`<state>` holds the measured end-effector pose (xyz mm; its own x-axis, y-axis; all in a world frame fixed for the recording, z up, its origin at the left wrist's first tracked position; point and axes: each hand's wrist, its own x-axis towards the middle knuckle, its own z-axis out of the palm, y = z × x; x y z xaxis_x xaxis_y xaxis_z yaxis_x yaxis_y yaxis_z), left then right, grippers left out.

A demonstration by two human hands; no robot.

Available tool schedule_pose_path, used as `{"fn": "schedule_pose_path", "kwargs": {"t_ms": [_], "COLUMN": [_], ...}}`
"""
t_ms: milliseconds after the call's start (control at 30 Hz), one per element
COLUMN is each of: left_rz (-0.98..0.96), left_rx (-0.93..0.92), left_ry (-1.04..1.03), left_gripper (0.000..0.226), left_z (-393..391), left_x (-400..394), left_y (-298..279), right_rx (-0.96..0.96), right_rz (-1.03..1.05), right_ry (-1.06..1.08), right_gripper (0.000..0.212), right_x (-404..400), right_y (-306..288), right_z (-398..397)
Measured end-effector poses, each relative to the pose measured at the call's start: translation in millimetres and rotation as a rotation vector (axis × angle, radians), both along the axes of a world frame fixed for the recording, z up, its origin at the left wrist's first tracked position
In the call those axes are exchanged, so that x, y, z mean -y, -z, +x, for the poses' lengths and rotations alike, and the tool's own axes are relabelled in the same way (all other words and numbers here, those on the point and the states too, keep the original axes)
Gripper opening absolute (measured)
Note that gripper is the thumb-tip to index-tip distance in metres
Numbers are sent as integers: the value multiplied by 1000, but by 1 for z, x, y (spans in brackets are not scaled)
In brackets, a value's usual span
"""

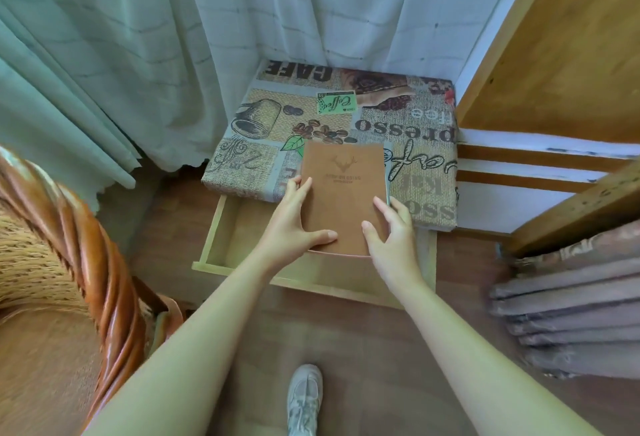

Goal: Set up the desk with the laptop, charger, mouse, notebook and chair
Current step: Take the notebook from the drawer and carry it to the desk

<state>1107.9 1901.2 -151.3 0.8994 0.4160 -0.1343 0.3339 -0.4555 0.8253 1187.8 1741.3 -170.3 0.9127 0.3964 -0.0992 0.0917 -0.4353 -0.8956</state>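
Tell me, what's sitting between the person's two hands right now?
The brown notebook, seen from the head view. The left hand holds its left edge, the right hand its right edge, above the open drawer.

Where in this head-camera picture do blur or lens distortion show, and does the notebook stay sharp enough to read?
Head view: soft, even daylight, no glare. The wicker chair at the left edge and the folded fabric at right are smeared. The wide lens splays both forearms. The notebook, gripped by left hand and right hand, shows its antler emblem, but its lettering is too soft to read.
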Motion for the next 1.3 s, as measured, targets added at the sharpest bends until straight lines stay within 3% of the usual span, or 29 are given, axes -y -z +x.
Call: {"fn": "schedule_pose_path", "kwargs": {"t_ms": [233,433,633,767,900,1067,1200,1300], "left_rz": [4,78,455,613,690,723,701,683], "left_rx": [-27,-43,3,-13,-40,-93,-79,-77], "left_ry": [27,27,50,166,362,355,356,359], "left_gripper": [106,100,59,65,65,59,56,55], "left_z": [74,115,135,159,177,174,160,152], "left_x": [-58,-86,-96,-95,-85,-79,-75,-72], "left_y": [40,67,71,71,76,83,84,86], "right_rx": [-39,69,176,131,102,94,321,384], "right_rz": [-18,-65,-141,-110,-93,-52,-158,-189], "right_ry": [103,289,378,519,366,145,12,-31], "right_gripper": [44,37,45,40,42,43,46,44], "right_x": [-60,-99,-104,-95,-89,-74,-58,-55], "right_y": [30,57,64,62,63,57,64,73], "right_z": [63,98,111,123,131,106,70,50]}}
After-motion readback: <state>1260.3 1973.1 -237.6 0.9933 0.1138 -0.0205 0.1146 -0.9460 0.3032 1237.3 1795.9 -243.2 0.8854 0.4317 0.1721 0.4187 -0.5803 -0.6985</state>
